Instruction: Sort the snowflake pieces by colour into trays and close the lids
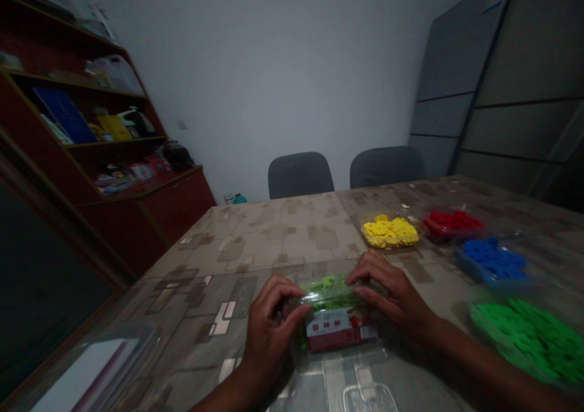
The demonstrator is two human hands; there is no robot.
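Observation:
A clear plastic container [335, 302] with a red and white label [340, 328] sits before me on the table, holding light green pieces. My left hand [276, 317] grips its left side, thumb and fingers closed on the rim. On the opposite side, my right hand [395, 293] pinches the far right part of the rim. A transparent plastic part spreads towards me below the label; whether it is the container's lid I cannot tell. Fingers cover both ends of the container.
To the right stand clear containers of yellow pieces [390, 230], red pieces [452, 222], blue pieces [495, 258] and green pieces [531, 336]. A clear plastic box with a white sheet [86, 372] lies at the near left. Two grey chairs [301, 174] stand behind the patterned table [264, 235].

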